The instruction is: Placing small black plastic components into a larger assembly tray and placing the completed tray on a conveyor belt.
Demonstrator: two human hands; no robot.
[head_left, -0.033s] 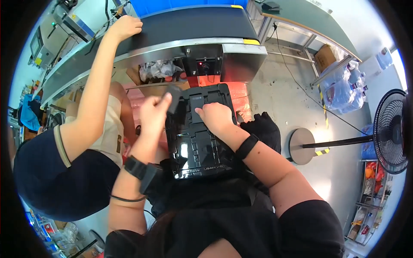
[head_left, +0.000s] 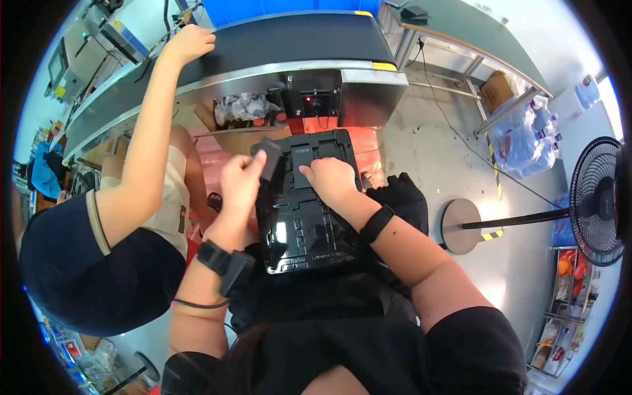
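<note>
A shiny black moulded plastic tray [head_left: 299,227] with shaped recesses lies on my lap. My left hand [head_left: 240,181] is closed on a small dark rectangular block [head_left: 271,160], pinched at the thumb and held over the tray's upper left side; it is slightly blurred. A second dark rectangular block [head_left: 301,157] sits in the tray's upper middle. My right hand [head_left: 331,179] is closed with curled fingers, its thumb against this block; the fingertips are partly hidden.
Ahead runs a black conveyor belt [head_left: 303,39] with a metal frame. At the left sits another person, whose hand [head_left: 189,43] rests by the belt. A floor fan [head_left: 596,201] stands right; bagged water bottles [head_left: 526,145] lie near a green-topped table [head_left: 477,39].
My left hand has moved slightly right and down with the dark block. My right hand stays nearly still on the tray.
</note>
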